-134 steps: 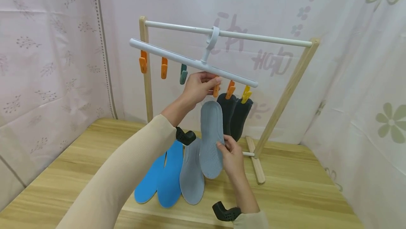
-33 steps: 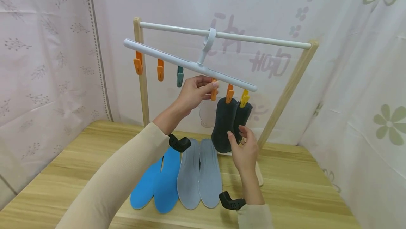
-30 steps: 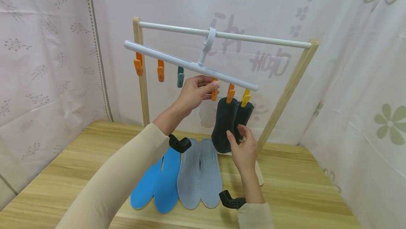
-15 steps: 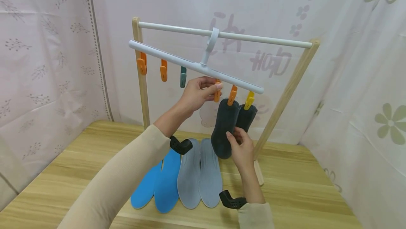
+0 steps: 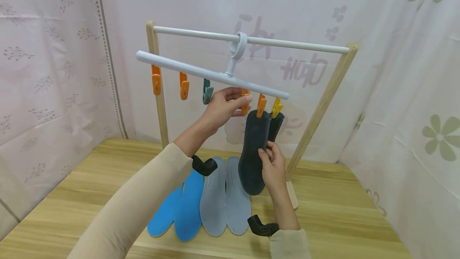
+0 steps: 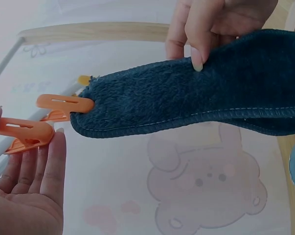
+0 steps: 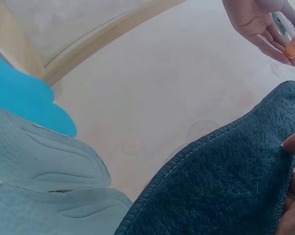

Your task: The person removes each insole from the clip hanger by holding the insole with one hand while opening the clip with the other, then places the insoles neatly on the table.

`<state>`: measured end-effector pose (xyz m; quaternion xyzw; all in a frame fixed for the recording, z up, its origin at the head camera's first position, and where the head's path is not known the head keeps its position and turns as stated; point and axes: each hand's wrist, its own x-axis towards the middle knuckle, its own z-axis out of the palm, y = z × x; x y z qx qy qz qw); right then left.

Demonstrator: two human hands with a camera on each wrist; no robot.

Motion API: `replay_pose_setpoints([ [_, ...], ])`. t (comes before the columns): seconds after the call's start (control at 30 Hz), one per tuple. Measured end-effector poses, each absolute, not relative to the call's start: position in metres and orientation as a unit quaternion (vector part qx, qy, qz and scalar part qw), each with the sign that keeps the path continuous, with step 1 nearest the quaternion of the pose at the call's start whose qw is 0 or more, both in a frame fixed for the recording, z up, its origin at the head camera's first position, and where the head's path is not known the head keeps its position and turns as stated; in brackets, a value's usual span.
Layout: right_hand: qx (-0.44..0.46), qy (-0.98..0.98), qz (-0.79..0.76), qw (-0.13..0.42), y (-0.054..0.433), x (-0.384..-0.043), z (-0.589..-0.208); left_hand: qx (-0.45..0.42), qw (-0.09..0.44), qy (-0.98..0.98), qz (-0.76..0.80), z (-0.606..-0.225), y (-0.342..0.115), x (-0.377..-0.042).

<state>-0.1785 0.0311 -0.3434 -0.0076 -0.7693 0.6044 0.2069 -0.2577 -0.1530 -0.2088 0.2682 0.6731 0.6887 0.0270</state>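
My left hand [image 5: 227,106] pinches an orange clip [image 5: 245,106] under the white hanger bar [image 5: 201,69]. In the left wrist view, the thumb and fingers lie on either side of this clip [image 6: 27,131], and no insole is in it. Beside it, a second orange clip [image 5: 261,107] bites the top of a dark fuzzy insole [image 5: 253,151], which hangs down. My right hand [image 5: 274,171] pinches that insole's right edge, thumb on the front. Behind hangs another dark insole [image 5: 276,126], partly hidden, from a yellow clip [image 5: 277,109].
Two grey insoles [image 5: 213,207] and two blue insoles [image 5: 188,211] lie on the wooden table [image 5: 334,219]. The hanger hooks over the white rod [image 5: 294,44] of a wooden stand [image 5: 320,111], tilted down to the right. Two orange clips and a green clip [image 5: 207,92] dangle at left.
The grey insole my right hand held earlier now lies on the table. That hand has moved to the front dark insole and closed on its edge. My left hand stays at the orange clip.
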Motion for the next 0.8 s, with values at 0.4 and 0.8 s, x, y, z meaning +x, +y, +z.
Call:
replay_pose_setpoints([
  [0.4,0.006,-0.751,0.623,0.219,0.03,-0.177,-0.342,0.275,0.006,0.693,0.667,-0.207,-0.144,-0.257],
  [0.8,0.018,-0.742,0.629,0.231,0.029,-0.174,-0.34,0.273,0.02,0.695,0.665,-0.204,-0.133,-0.26],
])
